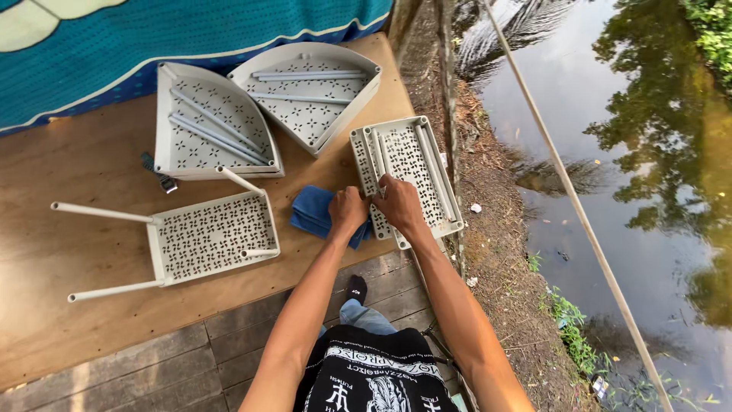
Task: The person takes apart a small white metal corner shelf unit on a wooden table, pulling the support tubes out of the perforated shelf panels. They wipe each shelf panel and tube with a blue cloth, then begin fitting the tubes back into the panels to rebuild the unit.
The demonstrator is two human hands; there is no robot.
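Note:
A pale grey rectangular perforated shelf tray (415, 152) lies on the plywood board (69, 252) at its right edge, with loose grey rods lying in it. My right hand (398, 203) rests on the tray's near left corner and pinches a rod end there. My left hand (347, 211) sits beside it, fingers curled at the tray's near edge, over a folded blue cloth (313, 210). What the left hand grips is hidden.
A second rectangular tray (213, 236) with three rods fitted as legs lies to the left. Two quarter-round corner trays (210, 126) (309, 91) holding rods sit further back. A teal cloth (152, 38) covers the far side. Right of the board runs a dirt bank and water (625, 152).

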